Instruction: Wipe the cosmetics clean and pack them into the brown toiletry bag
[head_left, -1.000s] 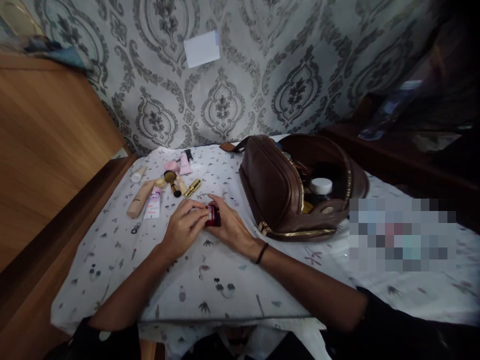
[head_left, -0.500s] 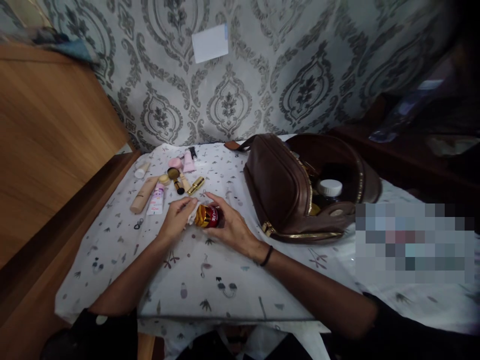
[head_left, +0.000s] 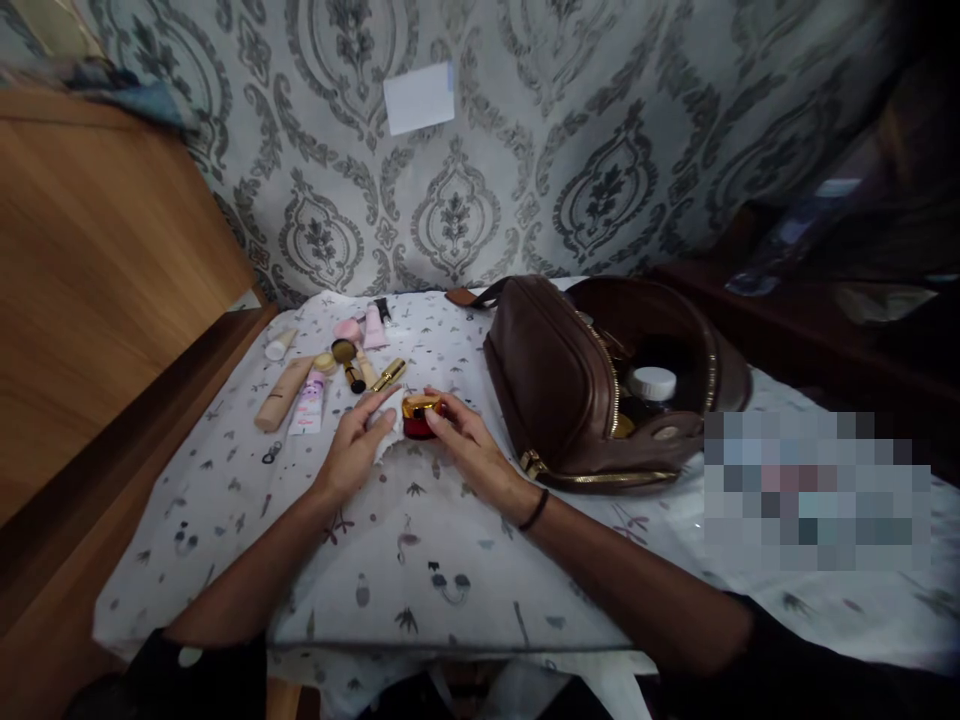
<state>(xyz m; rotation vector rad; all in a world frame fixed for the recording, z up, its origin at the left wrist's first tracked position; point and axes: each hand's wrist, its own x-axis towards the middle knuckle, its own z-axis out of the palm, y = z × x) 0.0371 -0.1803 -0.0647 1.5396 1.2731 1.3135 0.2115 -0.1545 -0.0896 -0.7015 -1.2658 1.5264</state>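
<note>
A red cosmetic jar with a gold lid (head_left: 421, 413) is upright between my hands, just above or on the patterned cloth. Around its right side closes my right hand (head_left: 469, 440), thumb against the front. My left hand (head_left: 354, 440) pinches a white tissue (head_left: 388, 425) close to the jar's left side. Behind the hands lies a gold lipstick tube (head_left: 389, 374). A black-and-gold makeup brush (head_left: 348, 364), a beige tube (head_left: 285, 394) and a white-and-purple tube (head_left: 308, 403) lie left of it.
On the right stands an open brown leather bag (head_left: 551, 375) with a white-capped bottle (head_left: 653, 383) inside. A pink tube (head_left: 374, 326) and a small white tube (head_left: 280, 344) lie toward the wall. A wooden panel (head_left: 112, 230) rises on the left.
The jar has gone from lying tilted on its side to upright, lid on top. My left hand with the tissue has shifted slightly away from the lid.
</note>
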